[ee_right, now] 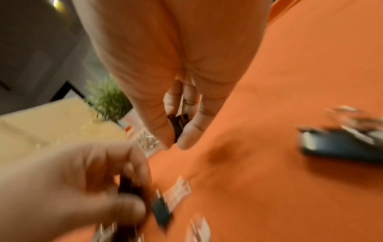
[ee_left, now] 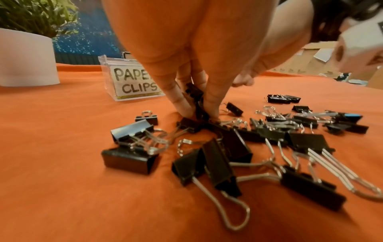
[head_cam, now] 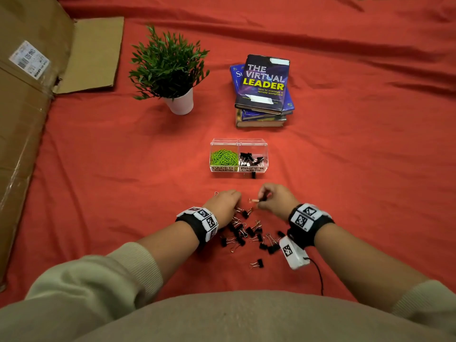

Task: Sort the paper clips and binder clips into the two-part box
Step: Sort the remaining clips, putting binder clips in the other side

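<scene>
**A:** What were the hands doing?

**B:** The left hand (ee_left: pixel 192 91) pinched black binder clips at the far edge of the pile of binder clips (head_cam: pixel 249 233). The right hand (head_cam: pixel 276 198), just beside it, pinched one clip.

**A:** How would they handle?

**B:** Probably light, stiff, springy, with slippery wire loops that tangle; the black bodies looked the better place to pinch.

**A:** And the two-part box (head_cam: pixel 238 155)?

**B:** Beyond the pile on the red cloth, both halves partly filled. The right wrist view was blurred.

Black binder clips (head_cam: pixel 246 233), green paper clips (head_cam: pixel 223 157), red cloth (head_cam: pixel 357 156).
</scene>
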Demonstrator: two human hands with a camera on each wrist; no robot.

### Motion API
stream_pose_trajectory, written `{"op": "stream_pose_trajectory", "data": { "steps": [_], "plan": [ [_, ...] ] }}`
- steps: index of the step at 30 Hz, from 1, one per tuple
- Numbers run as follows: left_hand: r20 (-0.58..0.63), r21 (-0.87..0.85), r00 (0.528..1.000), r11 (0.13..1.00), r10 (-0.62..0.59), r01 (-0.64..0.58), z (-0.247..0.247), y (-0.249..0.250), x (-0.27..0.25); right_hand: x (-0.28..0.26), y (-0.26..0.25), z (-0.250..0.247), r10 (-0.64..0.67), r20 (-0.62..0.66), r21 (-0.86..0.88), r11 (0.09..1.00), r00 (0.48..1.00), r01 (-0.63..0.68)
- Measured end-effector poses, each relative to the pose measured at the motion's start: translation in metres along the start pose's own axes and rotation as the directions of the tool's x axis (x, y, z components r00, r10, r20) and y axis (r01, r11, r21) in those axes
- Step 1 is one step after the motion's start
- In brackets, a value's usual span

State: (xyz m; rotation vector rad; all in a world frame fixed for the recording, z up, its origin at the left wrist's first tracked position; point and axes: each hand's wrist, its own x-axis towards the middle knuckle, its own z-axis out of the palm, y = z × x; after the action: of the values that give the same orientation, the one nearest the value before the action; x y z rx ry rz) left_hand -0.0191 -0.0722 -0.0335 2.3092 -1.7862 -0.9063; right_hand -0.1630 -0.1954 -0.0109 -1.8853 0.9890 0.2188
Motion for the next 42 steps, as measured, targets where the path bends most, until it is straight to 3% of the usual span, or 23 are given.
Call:
{"op": "stream_pose_trajectory", "data": {
  "steps": [5, 11, 16, 18, 23, 27, 31, 35, 42],
  "plan": [
    [-0.029, -0.152, 0.996, 0.985, -0.083, 0.078, -0.011, -0.004, 0.007, 0.037, -0.045, -0.041, -0.062, -0.221, 0.16, 0.982, 0.973, 0.099],
    [-0.203, -0.259, 0.976, 0.966, -0.075, 0.02, -0.048, 0.008, 0.027, 0.072, -0.059, -0.041, -0.081, -0.281, 0.004, 0.996, 0.956, 0.086],
    [-0.306, -0.283, 0.947, 0.959, -0.098, 0.007, -0.079, 0.012, 0.05, 0.056, -0.048, -0.038, -0.117, -0.35, -0.056, 0.993, 0.929, 0.104],
    [-0.32, -0.302, 0.942, 0.953, -0.104, 0.002, -0.086, 0.014, 0.063, 0.046, -0.032, -0.032, -0.104, -0.322, -0.14, 0.988, 0.941, 0.062],
    [-0.271, -0.213, 0.957, 0.976, -0.107, 0.048, -0.096, 0.017, 0.082, 0.031, -0.013, 0.002, -0.112, -0.064, -0.441, 0.894, 0.992, 0.073],
    [-0.211, -0.173, 0.972, 0.982, -0.107, 0.07, -0.096, 0.018, 0.091, 0.035, -0.008, 0.009, -0.111, -0.094, -0.523, 0.851, 0.989, 0.046],
    [-0.238, -0.168, 0.97, 0.986, -0.055, 0.014, -0.091, 0.017, 0.083, 0.027, 0.006, 0.014, -0.206, -0.123, -0.608, 0.789, 0.971, 0.09],
    [-0.293, -0.127, 0.956, 0.991, 0.007, -0.046, -0.073, 0.019, 0.051, 0.023, 0.01, 0.013, -0.262, -0.057, -0.602, 0.779, 0.963, 0.176],
    [0.011, 0.01, 0.999, 0.999, -0.049, 0.049, -0.005, 0.024, 0.003, -0.007, 0.015, 0.012, -0.125, 0.026, -0.347, 0.929, 0.992, 0.126]
  ]
}}
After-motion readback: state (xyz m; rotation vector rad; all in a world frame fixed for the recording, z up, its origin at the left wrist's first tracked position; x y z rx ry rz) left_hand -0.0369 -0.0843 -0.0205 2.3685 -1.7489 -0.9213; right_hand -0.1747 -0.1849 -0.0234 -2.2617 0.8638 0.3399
